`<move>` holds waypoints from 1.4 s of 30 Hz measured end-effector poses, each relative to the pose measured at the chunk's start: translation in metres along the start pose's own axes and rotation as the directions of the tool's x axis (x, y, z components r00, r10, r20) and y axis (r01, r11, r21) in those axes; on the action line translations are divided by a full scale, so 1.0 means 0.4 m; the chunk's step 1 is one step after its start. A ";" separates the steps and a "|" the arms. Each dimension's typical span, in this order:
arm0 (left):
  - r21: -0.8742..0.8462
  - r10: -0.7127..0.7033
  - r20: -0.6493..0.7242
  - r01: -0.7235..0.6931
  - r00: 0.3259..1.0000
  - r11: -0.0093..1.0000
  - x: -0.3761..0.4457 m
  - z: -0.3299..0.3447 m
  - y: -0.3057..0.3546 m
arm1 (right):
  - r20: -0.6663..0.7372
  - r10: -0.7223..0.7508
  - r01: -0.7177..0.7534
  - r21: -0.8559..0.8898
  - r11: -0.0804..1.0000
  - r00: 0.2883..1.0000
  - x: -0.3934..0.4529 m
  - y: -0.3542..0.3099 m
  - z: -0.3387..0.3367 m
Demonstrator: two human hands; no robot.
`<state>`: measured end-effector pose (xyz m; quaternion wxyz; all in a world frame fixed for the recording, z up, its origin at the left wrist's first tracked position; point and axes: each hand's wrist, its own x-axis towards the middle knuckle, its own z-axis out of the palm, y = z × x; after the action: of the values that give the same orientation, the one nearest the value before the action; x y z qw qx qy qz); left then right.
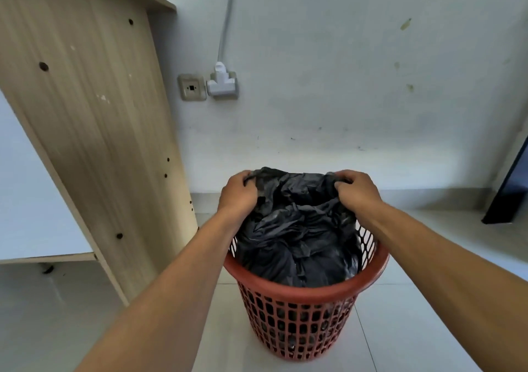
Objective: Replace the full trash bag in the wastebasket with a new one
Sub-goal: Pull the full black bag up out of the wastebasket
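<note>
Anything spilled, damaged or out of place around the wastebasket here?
Nothing spilled. The red wastebasket stands upright, and both hands, left hand and right hand, grip the black trash bag. Only the wall shows small stains.

The basket (pixel 303 317) stood on the floor (pixel 428 328), before the wall (pixel 343 85). The bag (pixel 297 234) sat in the basket. A desk panel (pixel 85 114) stood left of the basket, and a socket (pixel 221 84) was behind the basket, on the wall.
</note>
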<state>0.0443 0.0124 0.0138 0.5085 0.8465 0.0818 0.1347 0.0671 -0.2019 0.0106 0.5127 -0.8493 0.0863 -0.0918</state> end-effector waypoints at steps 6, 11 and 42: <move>-0.464 0.269 -0.118 -0.293 0.956 0.836 0.017 -0.036 0.110 | 0.049 -0.065 0.026 0.568 0.822 0.997 0.030 -0.059 -0.006; -0.070 0.137 -0.208 -0.154 0.969 0.986 0.053 -0.110 0.048 | 0.155 0.115 -0.080 -0.218 0.973 0.981 0.033 -0.056 -0.047; 0.756 0.393 -0.149 -0.152 0.907 0.637 -0.039 -0.154 0.054 | -0.052 -0.717 0.593 -0.524 0.612 0.695 -0.050 -0.084 -0.098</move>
<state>0.0102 0.0497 0.0581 0.0836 0.9494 0.0742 0.2936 0.0401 -0.2151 0.0571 0.2054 -0.8982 -0.1480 -0.3595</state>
